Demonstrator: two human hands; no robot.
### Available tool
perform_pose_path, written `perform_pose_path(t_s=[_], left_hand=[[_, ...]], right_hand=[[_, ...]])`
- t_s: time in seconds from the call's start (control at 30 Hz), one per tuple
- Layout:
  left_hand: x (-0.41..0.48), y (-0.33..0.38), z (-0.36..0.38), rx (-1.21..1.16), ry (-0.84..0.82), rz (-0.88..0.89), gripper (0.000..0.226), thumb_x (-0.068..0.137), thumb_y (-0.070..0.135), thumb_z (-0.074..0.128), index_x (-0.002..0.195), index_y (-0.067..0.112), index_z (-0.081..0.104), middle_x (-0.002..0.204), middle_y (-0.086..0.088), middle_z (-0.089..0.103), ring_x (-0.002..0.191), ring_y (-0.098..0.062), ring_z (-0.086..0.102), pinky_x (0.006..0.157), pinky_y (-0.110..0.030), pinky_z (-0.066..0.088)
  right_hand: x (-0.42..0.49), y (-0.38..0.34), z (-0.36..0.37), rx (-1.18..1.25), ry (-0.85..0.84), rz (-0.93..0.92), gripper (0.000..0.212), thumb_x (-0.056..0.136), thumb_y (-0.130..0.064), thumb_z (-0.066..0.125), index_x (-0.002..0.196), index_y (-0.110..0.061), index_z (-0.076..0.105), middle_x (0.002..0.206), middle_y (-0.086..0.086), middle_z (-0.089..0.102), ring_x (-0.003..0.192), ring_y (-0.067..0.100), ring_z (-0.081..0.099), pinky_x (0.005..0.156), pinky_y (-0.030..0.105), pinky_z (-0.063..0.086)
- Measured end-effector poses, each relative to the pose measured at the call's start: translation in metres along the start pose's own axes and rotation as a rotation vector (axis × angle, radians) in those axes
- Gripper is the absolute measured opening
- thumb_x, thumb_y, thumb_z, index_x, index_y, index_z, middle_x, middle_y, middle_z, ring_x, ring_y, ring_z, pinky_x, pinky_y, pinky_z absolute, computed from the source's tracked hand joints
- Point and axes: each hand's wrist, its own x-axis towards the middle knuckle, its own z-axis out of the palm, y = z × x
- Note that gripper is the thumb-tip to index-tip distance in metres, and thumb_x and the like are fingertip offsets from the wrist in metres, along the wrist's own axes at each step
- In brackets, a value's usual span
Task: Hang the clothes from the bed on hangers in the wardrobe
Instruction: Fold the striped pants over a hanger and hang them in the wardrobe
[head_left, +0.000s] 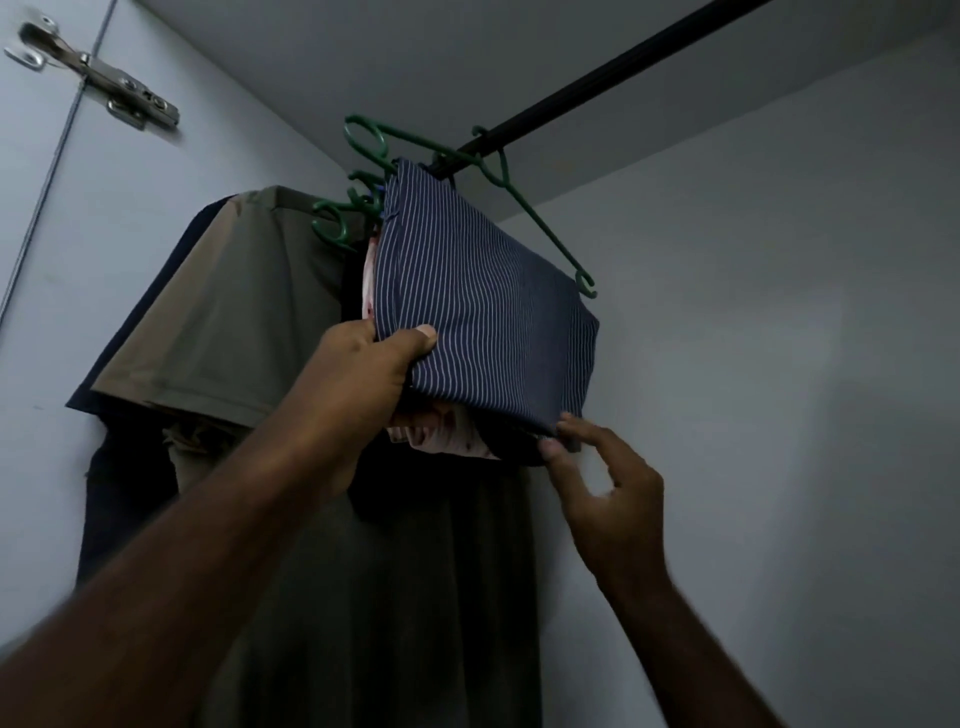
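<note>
Head view: striped cloth (483, 312) draped over green hanger (524, 208) on the rail (597, 78) — left hand (363, 374) gripping its near edge, thumb on top, right hand (608, 483) pinching the lower corner. Best to tug both sides level (gently) to prevent slipping.

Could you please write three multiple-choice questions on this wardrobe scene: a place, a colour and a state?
1. Where is the striped garment? A just below the rail B on a bed C on the floor
2. What colour are the hangers? A white B green C red
3. What is the left hand doing? A hanging idle B gripping the striped garment C holding the rail
Answers: 1 A, it hangs under the rail; 2 B, every visible hook is green; 3 B, thumb and fingers clamp its edge.
</note>
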Motion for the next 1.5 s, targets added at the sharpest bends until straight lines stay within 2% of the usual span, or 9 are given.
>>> perform_pose_path(t_s=[0.13, 0.2, 0.4, 0.63, 0.9, 1.13, 1.23, 1.37, 1.5], left_hand=[[0.002, -0.003, 0.002, 0.024, 0.015, -0.02, 0.019, 0.097, 0.022, 0.056, 0.103, 0.005, 0.065, 0.098, -0.007, 0.073, 0.076, -0.017, 0.073, 0.057, -0.032, 0.057], [0.002, -0.008, 0.004, 0.032, 0.022, -0.03, 0.019, 0.097, 0.022, 0.056, 0.102, 0.006, 0.065, 0.099, -0.007, 0.073, 0.077, -0.016, 0.073, 0.057, -0.031, 0.057], [0.0, -0.015, 0.002, 0.052, 0.062, -0.047, 0.023, 0.099, 0.023, 0.053, 0.113, 0.006, 0.06, 0.106, -0.004, 0.07, 0.082, -0.012, 0.073, 0.063, -0.032, 0.058], [-0.003, -0.02, 0.009, 0.142, 0.074, -0.037, 0.029, 0.101, 0.028, 0.049, 0.116, 0.004, 0.058, 0.111, -0.006, 0.068, 0.089, -0.016, 0.071, 0.07, -0.037, 0.06], [0.006, -0.018, 0.018, 0.184, 0.08, -0.114, 0.037, 0.099, 0.034, 0.05, 0.124, 0.007, 0.052, 0.118, -0.009, 0.062, 0.097, -0.026, 0.068, 0.075, -0.049, 0.06], [0.004, -0.02, 0.013, 0.273, 0.103, -0.04, 0.032, 0.099, 0.037, 0.048, 0.114, 0.008, 0.053, 0.113, -0.01, 0.062, 0.095, -0.028, 0.067, 0.068, -0.043, 0.061], [-0.001, -0.024, 0.011, 0.425, 0.115, 0.025, 0.023, 0.101, 0.032, 0.047, 0.105, 0.01, 0.051, 0.108, -0.009, 0.062, 0.082, -0.028, 0.069, 0.058, -0.036, 0.059], [-0.002, -0.02, 0.01, 0.528, 0.134, 0.041, 0.027, 0.101, 0.033, 0.047, 0.106, 0.007, 0.051, 0.103, -0.01, 0.063, 0.067, -0.025, 0.069, 0.049, -0.031, 0.056], [0.003, -0.009, 0.005, 0.669, 0.078, 0.039, 0.03, 0.097, 0.037, 0.054, 0.1, 0.007, 0.054, 0.091, -0.01, 0.067, 0.065, -0.026, 0.069, 0.059, -0.042, 0.06]], right_hand=[[0.029, -0.002, -0.007, 0.547, -0.049, 0.916, 0.036, 0.09, -0.062, 0.052, 0.105, -0.03, 0.061, 0.113, -0.004, 0.066, 0.101, 0.014, 0.062, 0.082, 0.038, 0.05], [0.042, 0.005, -0.006, 0.572, -0.171, 1.037, 0.029, 0.093, -0.049, 0.057, 0.109, -0.025, 0.062, 0.105, -0.002, 0.068, 0.092, 0.017, 0.063, 0.074, 0.034, 0.049], [0.029, 0.014, -0.016, 0.528, -0.055, 0.911, 0.026, 0.1, -0.034, 0.052, 0.096, -0.01, 0.061, 0.065, 0.006, 0.059, 0.048, 0.012, 0.05, 0.042, 0.022, 0.038], [-0.003, 0.008, -0.015, 0.581, -0.049, 0.995, 0.023, 0.101, -0.03, 0.049, 0.1, -0.011, 0.062, 0.075, 0.009, 0.067, 0.055, 0.014, 0.058, 0.054, 0.027, 0.044], [0.023, -0.009, 0.009, 1.202, 0.032, 1.294, 0.059, 0.081, -0.06, 0.064, 0.117, -0.014, 0.061, 0.108, 0.015, 0.068, 0.095, 0.027, 0.066, 0.075, 0.037, 0.056], [0.034, -0.011, 0.024, 1.26, 0.073, 1.284, 0.056, 0.071, -0.014, 0.073, 0.125, -0.004, 0.059, 0.114, 0.015, 0.069, 0.098, 0.026, 0.066, 0.061, 0.033, 0.06], [0.024, -0.006, 0.019, 1.26, 0.108, 1.284, 0.035, 0.083, -0.008, 0.066, 0.118, -0.003, 0.06, 0.115, 0.016, 0.067, 0.1, 0.026, 0.065, 0.062, 0.033, 0.061], [0.013, 0.006, 0.012, 0.842, 0.227, 1.294, 0.004, 0.092, -0.005, 0.061, 0.095, -0.008, 0.061, 0.099, 0.012, 0.064, 0.082, 0.02, 0.06, 0.072, 0.034, 0.051], [0.042, -0.001, 0.008, 0.15, 0.398, 0.706, 0.03, 0.09, -0.016, 0.067, 0.118, -0.012, 0.059, 0.118, 0.007, 0.06, 0.104, 0.021, 0.059, 0.094, 0.036, 0.048]])
